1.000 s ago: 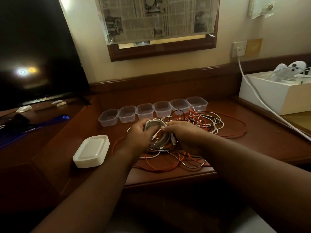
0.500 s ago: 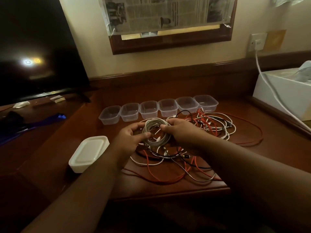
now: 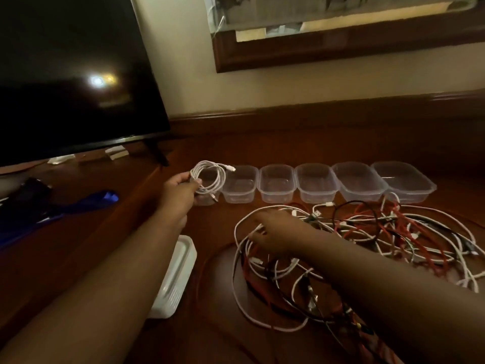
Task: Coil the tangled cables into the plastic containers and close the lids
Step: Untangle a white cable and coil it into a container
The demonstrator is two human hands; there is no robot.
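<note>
Six clear plastic tubs stand in a row along the back of the wooden desk [image 3: 262,143], touching side by side, all without lids. The leftmost tub [image 3: 207,195] is the landmark here. The left hand [image 3: 181,191] is clamped on a coiled white cable [image 3: 208,177], thumb and fingers pinching the near-left edge of the loops, and holds the coil above and partly inside that leftmost tub; one plug end sticks out to the right over the rim of the second tub [image 3: 240,185]. Whether the coil touches the tub floor cannot be told.

To the right of the leftmost tub and nearer the person lies the tangle of cables [image 3: 367,245], white, red and black strands looped over each other on the desk, reaching in front of the four tubs at the right end of the row. The right hand [image 3: 273,232] rests on the left part of this heap with fingers curled down among white strands; whether it grips one cannot be told.

Nearer the person than the leftmost tub, a stack of white lids [image 3: 175,279] sits on the desk, partly covered by the left forearm. To the left of the tub stands a dark television [image 3: 73,74], with a blue object [image 3: 86,203] lying below it on the desk.
</note>
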